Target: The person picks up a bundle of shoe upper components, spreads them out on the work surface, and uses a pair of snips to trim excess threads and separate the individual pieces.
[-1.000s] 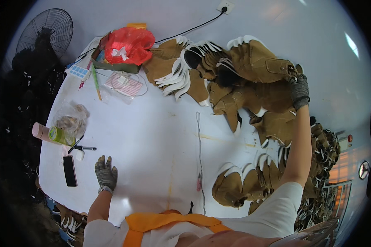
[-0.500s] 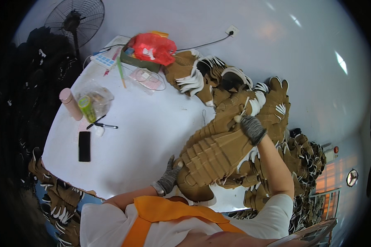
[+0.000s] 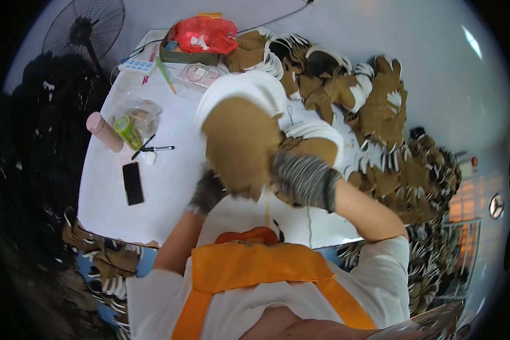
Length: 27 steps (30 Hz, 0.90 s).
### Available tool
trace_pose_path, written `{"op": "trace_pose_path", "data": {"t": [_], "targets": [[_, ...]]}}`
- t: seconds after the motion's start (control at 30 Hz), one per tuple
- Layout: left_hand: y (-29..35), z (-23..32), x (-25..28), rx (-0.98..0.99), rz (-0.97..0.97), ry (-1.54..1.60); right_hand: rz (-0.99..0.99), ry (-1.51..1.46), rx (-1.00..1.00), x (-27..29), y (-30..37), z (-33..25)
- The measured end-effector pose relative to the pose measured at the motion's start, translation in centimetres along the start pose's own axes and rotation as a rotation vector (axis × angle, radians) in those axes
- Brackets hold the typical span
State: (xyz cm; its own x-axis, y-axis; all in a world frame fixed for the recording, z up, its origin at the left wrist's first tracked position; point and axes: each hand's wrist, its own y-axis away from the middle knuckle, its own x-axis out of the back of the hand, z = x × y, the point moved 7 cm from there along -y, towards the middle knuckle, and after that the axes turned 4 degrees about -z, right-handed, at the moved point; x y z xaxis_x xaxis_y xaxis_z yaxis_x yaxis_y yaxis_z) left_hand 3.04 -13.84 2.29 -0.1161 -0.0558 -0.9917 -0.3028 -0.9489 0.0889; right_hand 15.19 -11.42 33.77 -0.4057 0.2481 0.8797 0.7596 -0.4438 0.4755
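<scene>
With the clock centred on the bundle of brown pieces (image 3: 242,147), a dark heap (image 3: 45,141) sits at nine o'clock, beyond the desk (image 3: 170,212), and a black fan (image 3: 82,31) stands at ten. More white-edged brown pieces (image 3: 116,263) lie below the desk's edge, between seven and eight.

On the desk at nine are a pink bottle (image 3: 103,131), a green container (image 3: 128,133) just beside it and a clear plastic bag (image 3: 147,116); two pens (image 3: 160,148) cross nearby, with the phone (image 3: 133,183) a little lower, between eight and nine. A white-and-blue keypad (image 3: 137,67) lies at ten. At eleven, a dark green box (image 3: 187,58) carries a red plastic bag (image 3: 207,35).

The gloved left hand (image 3: 208,192), at seven, meets the bundle's lower left; its fingers are hidden, so I cannot tell how they close. The bundle, blurred, is up over the desk, white rims toward twelve, blocking the middle from view. The gloved right hand (image 3: 305,177), at four, grasps its right edge and partly covers a second stack (image 3: 314,148) at three. Other piles crowd the desk at one (image 3: 292,54) and between two and four (image 3: 382,110).
</scene>
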Motion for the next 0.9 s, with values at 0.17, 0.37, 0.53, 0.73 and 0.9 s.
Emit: {"op": "trace_pose_path", "data": {"t": [0.17,0.37,0.53,0.73,0.9], "targets": [[7.1,4.2,4.2,-0.177,0.526,-0.065,0.637,-0.899,-0.154,-11.0,-0.8,4.2],[8.3,6.7,8.3,-0.283,0.682,-0.716,0.888,-0.295,-0.828,-17.0,2.7,8.9],[6.7,5.4,9.7,-0.323,0.487,-0.34,1.243,-0.896,-0.86,-25.0,7.1,13.8],[4.1,5.4,7.8,-0.387,0.571,-0.446,0.976,-1.735,-0.497,-34.8,2.8,10.2],[1.5,7.9,-3.0,-0.525,0.561,-0.915,0.975,-1.461,-0.312,-24.4,-0.6,12.7]]}}
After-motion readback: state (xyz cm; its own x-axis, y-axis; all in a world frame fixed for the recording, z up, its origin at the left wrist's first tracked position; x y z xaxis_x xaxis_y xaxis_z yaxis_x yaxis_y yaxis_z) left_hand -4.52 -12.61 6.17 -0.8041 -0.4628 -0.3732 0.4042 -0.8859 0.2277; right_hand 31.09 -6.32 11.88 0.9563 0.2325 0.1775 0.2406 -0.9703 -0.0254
